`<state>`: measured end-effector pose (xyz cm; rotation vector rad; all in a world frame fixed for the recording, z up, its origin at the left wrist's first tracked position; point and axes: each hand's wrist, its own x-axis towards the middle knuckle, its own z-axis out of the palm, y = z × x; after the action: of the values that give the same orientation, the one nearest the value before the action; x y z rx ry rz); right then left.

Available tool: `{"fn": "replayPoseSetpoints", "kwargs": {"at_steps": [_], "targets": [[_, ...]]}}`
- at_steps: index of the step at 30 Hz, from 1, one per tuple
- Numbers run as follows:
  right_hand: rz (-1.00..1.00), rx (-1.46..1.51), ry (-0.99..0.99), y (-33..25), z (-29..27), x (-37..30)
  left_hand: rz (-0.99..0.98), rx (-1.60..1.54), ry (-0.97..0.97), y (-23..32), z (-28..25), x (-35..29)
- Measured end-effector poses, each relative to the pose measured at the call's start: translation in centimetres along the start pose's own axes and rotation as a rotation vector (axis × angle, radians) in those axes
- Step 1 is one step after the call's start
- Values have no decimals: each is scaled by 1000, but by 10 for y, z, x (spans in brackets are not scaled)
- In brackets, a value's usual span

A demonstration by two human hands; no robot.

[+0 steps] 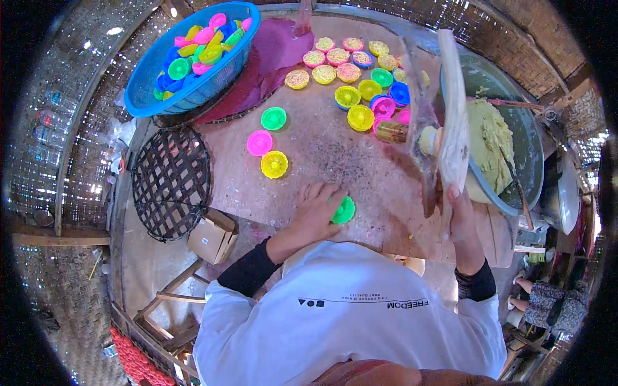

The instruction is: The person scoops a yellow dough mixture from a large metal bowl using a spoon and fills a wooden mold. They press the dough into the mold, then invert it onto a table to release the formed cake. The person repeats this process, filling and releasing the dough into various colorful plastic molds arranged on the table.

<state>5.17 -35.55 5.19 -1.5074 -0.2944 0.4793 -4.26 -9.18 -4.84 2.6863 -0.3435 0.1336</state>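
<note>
On the near part of the table, my left hand (314,213) has a small green fluted mould (344,210) between its thumb and fingers. My right hand (462,219) is closed round the near end of a thick pale wooden bar (454,109). Beside that bar is a brass-coloured cylinder (393,132), fixed to a wooden piece partly blurred in view. Beyond my left hand sit three moulds: a yellow one (275,165), a pink one (259,143) and a green one (273,118). Farther off, several moulds (337,56) carry pale, stringy dough.
A blue basket (143,107) piled with coloured moulds stands far left, above a dark woven tray (171,183). On the right, a large basin (536,186) holds yellowish dough (490,145) and a stick. A cardboard box (212,237) lies by the table's left edge.
</note>
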Motion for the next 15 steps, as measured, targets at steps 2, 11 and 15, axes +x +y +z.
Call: {"fn": "replayPoseSetpoints", "kwargs": {"at_steps": [2,11,15], "targets": [[26,-20,-16,-3,7,1,-26,12,-30,-4,-2,9],[129,-138,-166,7,7,23,-132,-282,143,-35,-27,67],[207,-210,-386,-9,13,40,-6,-1521,630,-29,-102,107]]}}
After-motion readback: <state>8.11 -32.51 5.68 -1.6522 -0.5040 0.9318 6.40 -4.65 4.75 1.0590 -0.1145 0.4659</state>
